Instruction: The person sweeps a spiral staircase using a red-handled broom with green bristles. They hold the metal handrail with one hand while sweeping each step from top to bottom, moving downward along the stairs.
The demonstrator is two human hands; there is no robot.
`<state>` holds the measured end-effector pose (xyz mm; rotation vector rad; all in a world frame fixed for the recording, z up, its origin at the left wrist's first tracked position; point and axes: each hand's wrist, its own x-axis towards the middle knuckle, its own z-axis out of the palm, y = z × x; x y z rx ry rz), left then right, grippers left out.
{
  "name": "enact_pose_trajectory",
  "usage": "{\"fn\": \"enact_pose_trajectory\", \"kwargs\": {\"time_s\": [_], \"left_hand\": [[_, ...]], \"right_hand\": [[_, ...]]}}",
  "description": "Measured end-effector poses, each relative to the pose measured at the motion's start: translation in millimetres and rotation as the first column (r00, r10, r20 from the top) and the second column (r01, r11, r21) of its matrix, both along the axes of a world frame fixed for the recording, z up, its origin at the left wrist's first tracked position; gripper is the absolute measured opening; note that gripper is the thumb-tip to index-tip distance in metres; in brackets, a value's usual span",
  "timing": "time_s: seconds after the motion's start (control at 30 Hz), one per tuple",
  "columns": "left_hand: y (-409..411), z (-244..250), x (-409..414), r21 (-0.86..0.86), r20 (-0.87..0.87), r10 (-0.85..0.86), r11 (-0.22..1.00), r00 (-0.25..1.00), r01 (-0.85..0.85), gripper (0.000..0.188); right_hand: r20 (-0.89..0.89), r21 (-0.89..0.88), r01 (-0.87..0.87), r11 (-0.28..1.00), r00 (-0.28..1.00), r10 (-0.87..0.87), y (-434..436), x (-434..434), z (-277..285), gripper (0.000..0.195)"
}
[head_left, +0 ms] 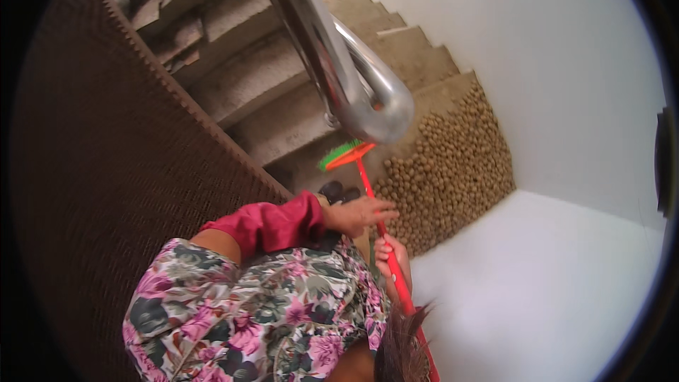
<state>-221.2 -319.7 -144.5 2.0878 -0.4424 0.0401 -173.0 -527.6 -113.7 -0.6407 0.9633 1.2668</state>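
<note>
A broom with a red handle [399, 278], an orange head [348, 157] and green bristles [339, 153] slants up and away from my body. My right hand [391, 257] is wrapped around the handle. Farther up the handle, my left hand [360, 216] lies across it with straightened fingers; whether it grips is unclear. A crimson sleeve cover [270, 225] is on my left forearm. To the right of the broom head, small round brown nuts or fruits [451, 170] lie spread over the floor. The bristles are close to the bare concrete beside them.
A stainless-steel handrail [339, 58] bends back on itself just beyond the broom head. Concrete steps [254, 77] run along its left, and more steps [406, 55] along its right. White walls [562, 79] bound the right side. A brown woven panel [116, 132] stands at left.
</note>
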Motion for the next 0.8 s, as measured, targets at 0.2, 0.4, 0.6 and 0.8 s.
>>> {"fn": "enact_pose_trajectory", "kwargs": {"time_s": [0.2,0.4,0.6,0.8], "left_hand": [[-27.6,-63.7,2.7,0.055,-0.47,-0.091,0.99,0.878,0.132,0.065],[-32.7,-133.7,-14.4,0.155,-0.422,0.084,0.988,0.903,-0.02,0.024],[-67.7,-139.1,-20.2,0.264,-0.486,0.254,0.955,0.836,-0.136,0.023],[-99.3,-156.5,-14.3,0.408,-0.507,0.38,0.896,0.773,-0.173,0.025]], "right_hand": [[-0.005,0.096,-0.333,0.938,0.942,0.335,27.5,0.6,-36.7,0.021],[0.348,-0.484,-0.701,0.524,0.394,0.85,21.6,23.2,-84.7,0.031],[0.777,-0.527,-0.537,0.658,0.009,0.63,16.1,41.4,37.5,0.045],[0.815,-0.572,-0.579,0.58,-0.32,0.483,-15.2,72.4,122.6,0.058]]}}
